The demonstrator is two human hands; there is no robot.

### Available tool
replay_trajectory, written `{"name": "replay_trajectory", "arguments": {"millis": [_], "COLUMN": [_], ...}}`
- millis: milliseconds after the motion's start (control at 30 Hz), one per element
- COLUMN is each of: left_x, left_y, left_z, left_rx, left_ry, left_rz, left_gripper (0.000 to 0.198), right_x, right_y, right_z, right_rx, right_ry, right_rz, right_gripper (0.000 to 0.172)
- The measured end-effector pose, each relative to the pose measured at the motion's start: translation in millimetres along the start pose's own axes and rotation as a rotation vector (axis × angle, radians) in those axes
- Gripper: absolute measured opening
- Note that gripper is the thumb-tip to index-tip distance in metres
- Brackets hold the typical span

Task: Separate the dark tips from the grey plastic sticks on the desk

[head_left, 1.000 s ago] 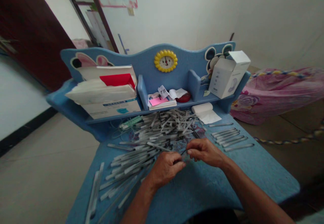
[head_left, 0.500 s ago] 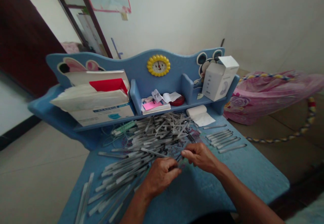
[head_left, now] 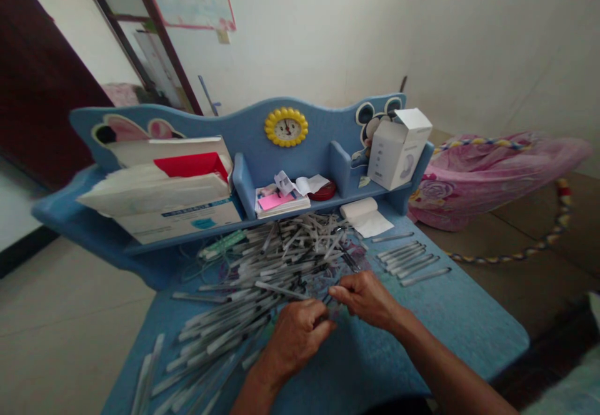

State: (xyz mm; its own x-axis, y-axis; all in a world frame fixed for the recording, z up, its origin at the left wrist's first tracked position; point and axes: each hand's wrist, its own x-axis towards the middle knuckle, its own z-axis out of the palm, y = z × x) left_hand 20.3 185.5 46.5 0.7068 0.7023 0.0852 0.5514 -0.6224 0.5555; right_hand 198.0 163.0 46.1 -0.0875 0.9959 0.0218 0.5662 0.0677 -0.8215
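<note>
My left hand (head_left: pixel 302 327) is closed with curled fingers over the front of the desk, beside a heap of slim grey-white pens (head_left: pixel 253 309) with dark ends. Close to its right, my right hand (head_left: pixel 365 297) pinches thumb against fingers. A thin, dark-ended pen (head_left: pixel 327 299) runs between the two hands, mostly hidden by the fingers. One loose pen (head_left: pixel 280 290) lies just beyond my left knuckles. To the right of my right hand, several pens (head_left: pixel 407 259) lie side by side in a slanting row.
A blue desk (head_left: pixel 450 334) carries a raised shelf with a yellow flower-shaped clock (head_left: pixel 285 127). Papers fill a carton (head_left: pixel 187 221) at left; a white box (head_left: pixel 398 149) stands at right. A paper roll (head_left: pixel 360 207) lies below the shelf. Pink cloth and a hoop (head_left: pixel 557 215) are beyond.
The view has shifted slightly, so the desk sits a little further left and lower. Both hands stay close together, still closed, with only small finger movement.
</note>
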Motion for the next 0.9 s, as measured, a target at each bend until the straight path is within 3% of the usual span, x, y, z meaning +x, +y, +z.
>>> {"name": "replay_trajectory", "arguments": {"millis": [200, 367, 467, 567, 767, 900], "left_x": [-1, -1, -2, -2, -2, -2], "left_y": [-3, -9, -11, -10, -5, -5], "left_z": [3.6, 10.8, 10.6, 6.5, 1.3, 3.7], "left_rx": [0.131, 0.331, 0.358, 0.330, 0.273, 0.264], "left_ry": [0.065, 0.143, 0.207, 0.245, 0.223, 0.210], "left_rz": [0.014, 0.061, 0.063, 0.036, 0.004, 0.002], "left_gripper": [0.013, 0.012, 0.013, 0.016, 0.019, 0.018], "right_x": [0, 7, 20, 31, 26, 19], "right_y": [1, 2, 9, 20, 14, 0], "right_z": [0, 5, -3, -18, -22, -7], "right_rx": [0.030, 0.000, -0.005, 0.046, 0.450, 0.503], "right_ry": [0.007, 0.016, 0.108, 0.199, -0.178, -0.205], "right_rz": [-0.026, 0.049, 0.122, 0.157, 0.076, 0.071], "right_gripper": [0.043, 0.054, 0.056, 0.044, 0.028, 0.021]}}
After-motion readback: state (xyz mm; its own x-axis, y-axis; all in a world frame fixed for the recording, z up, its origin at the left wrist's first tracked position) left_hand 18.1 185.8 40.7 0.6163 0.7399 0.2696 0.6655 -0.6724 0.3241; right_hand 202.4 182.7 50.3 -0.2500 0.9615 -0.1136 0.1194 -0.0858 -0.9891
